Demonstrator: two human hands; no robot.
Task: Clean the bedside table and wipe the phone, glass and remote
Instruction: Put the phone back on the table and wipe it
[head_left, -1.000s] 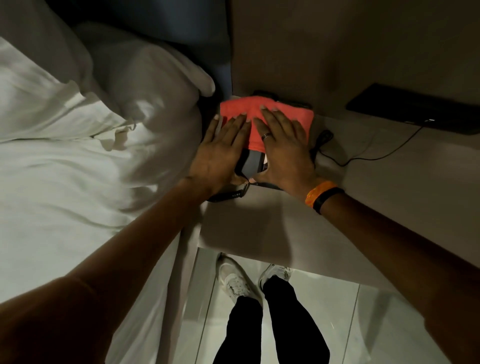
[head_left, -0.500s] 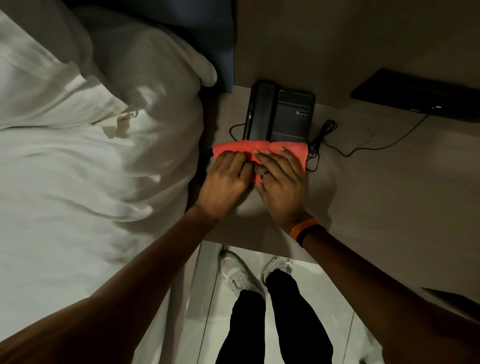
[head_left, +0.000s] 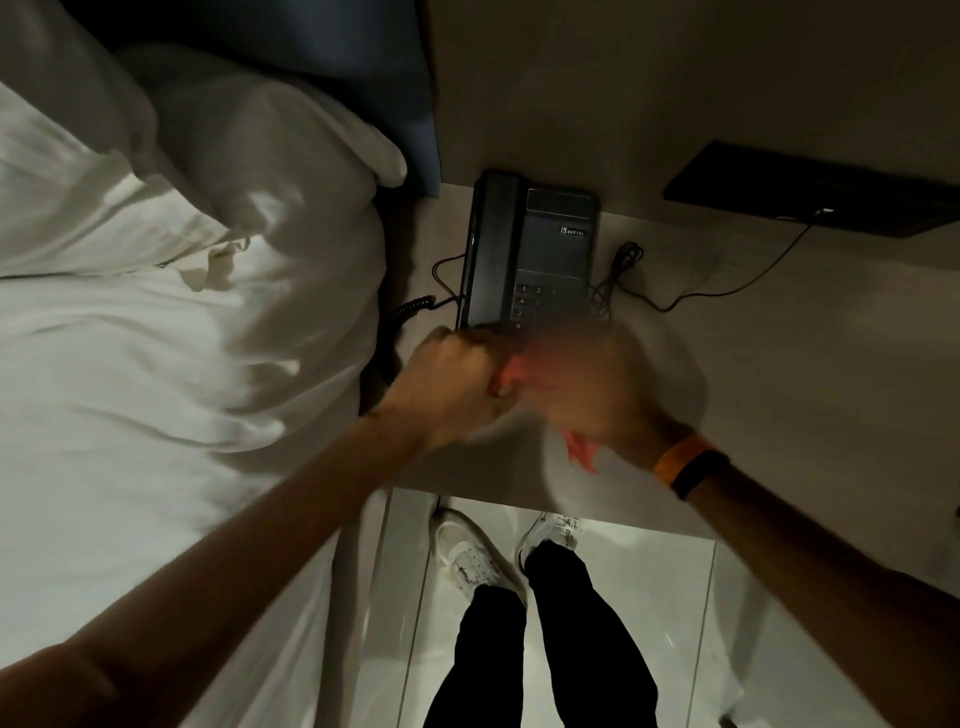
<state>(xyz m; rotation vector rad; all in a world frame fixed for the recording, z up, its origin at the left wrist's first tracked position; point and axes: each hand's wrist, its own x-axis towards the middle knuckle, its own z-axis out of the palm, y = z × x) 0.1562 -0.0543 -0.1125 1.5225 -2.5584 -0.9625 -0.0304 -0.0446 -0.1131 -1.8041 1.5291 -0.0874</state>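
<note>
Cloth (head_left: 579, 451) now bunched between both fists, off the phone (head_left: 530, 249).

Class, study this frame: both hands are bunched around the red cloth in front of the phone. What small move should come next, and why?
Probably spread the red cloth flat again: both hands have it crumpled, and the table beside the phone lies bare for wiping.

Count on the worktop (head_left: 779, 364): one black phone (head_left: 530, 249), one red cloth (head_left: 582, 452), one flat black device (head_left: 810, 192) at the far edge. Two hands: left hand (head_left: 447, 384), right hand (head_left: 587, 395). Two wristbands (head_left: 691, 465) on the right wrist. Two white shoes (head_left: 467, 551) on the floor. One bed (head_left: 156, 338).
</note>
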